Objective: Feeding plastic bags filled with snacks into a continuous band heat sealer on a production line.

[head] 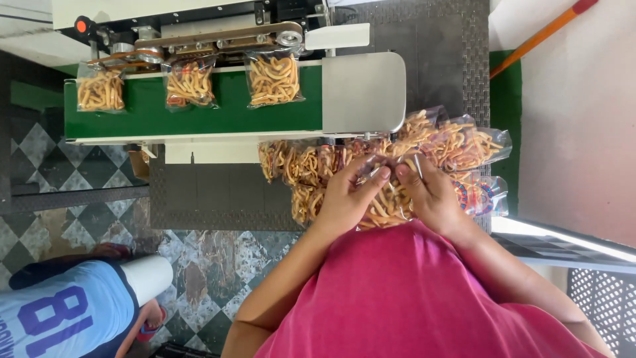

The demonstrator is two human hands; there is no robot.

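Note:
My left hand (344,195) and my right hand (432,195) both grip one clear plastic bag of orange snack sticks (389,204), pinching its open top between the fingertips. The bag sits just in front of my pink shirt. Around it lies a pile of several similar filled bags (457,146). Three filled bags (273,79) ride upright on the green conveyor belt (199,116) of a sealing machine (218,36) at the far left of my hands.
A metal end plate (363,93) closes the conveyor near the pile. A person in a light blue shirt (66,318) sits at the lower left on the tiled floor. An orange stick handle (543,33) leans at the upper right. A perforated metal tray (606,301) is at right.

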